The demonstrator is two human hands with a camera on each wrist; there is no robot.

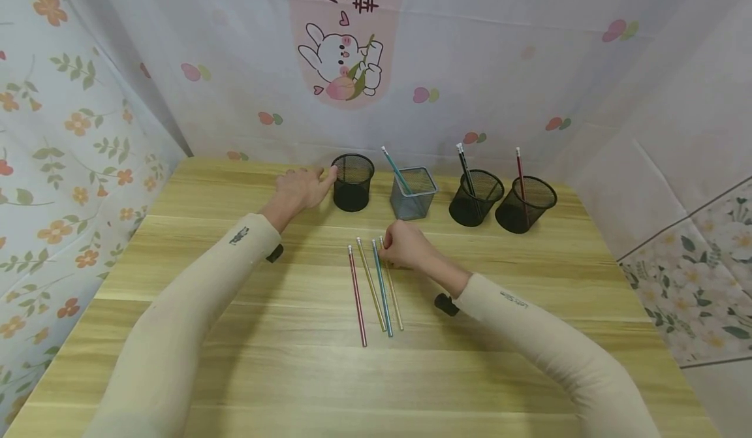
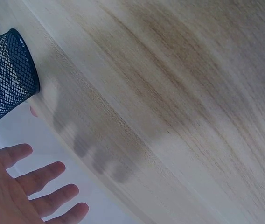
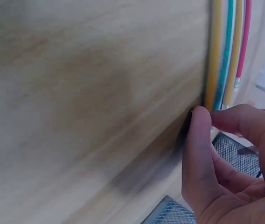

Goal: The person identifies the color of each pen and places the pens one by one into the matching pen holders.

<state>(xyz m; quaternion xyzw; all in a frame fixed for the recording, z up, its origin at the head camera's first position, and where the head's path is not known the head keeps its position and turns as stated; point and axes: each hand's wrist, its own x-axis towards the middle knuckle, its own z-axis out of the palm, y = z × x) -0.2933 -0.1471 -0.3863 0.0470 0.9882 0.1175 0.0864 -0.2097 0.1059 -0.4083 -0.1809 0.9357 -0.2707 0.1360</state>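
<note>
Yellow pencil [image 1: 396,304] lies at the right end of a loose row of four on the wooden table [image 1: 294,373], in front of the mesh cups. Its long axis runs away from me: the pale-tipped end points to the far side, leaning slightly left, and the other end points back toward me and a little right. Next to it, on nearly the same slant, lies a teal pencil [image 1: 382,288], then a second yellow one [image 1: 371,284], then a magenta pencil [image 1: 356,297], all with their tipped ends away from me.

My right hand [image 1: 408,247] pinches the yellow pencil near its far end, thumb and forefinger brought together there, the other fingers curled in. Most of the shaft shows on my side of the grip.

My left hand [image 1: 302,188] has its fingers stretched out and spread, holding nothing. It is just beside a round black cup [image 1: 352,193]; from above the thumb overlaps the rim, but I cannot tell whether it touches.

Right of that cup stands a square grey cup [image 1: 411,204] with a teal pencil leaning left in it. Further right, two more round black cups hold a black pencil [image 1: 466,170] and a red pencil [image 1: 520,173].
</note>
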